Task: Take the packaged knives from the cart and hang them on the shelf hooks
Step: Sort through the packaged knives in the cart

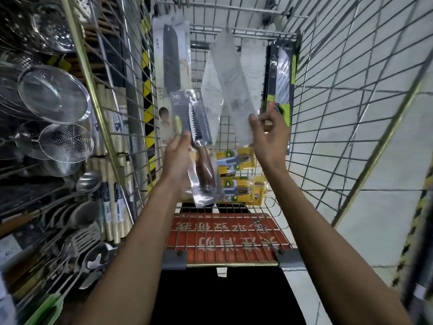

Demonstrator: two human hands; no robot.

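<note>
The left hand (178, 158) grip clasps a packaged serrated knife (201, 146); the right hand (269, 134) grip pinches white-backed packs (234, 90). Judged: nothing hung yet, and yellow packs (236, 158) remain in the cart (234, 264).

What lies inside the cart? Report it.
Yellow packs lie on the cart floor; a black-and-green knife pack leans at the far right. The left hand's wood-handled knife pack covers the yellow ones' left ends; the right hand's white-backed packs hide more.

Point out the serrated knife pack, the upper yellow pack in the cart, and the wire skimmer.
serrated knife pack (201, 145): head view, where blade meets handle.
upper yellow pack (234, 159): head view, card front.
wire skimmer (68, 140): head view, mesh centre.
</note>
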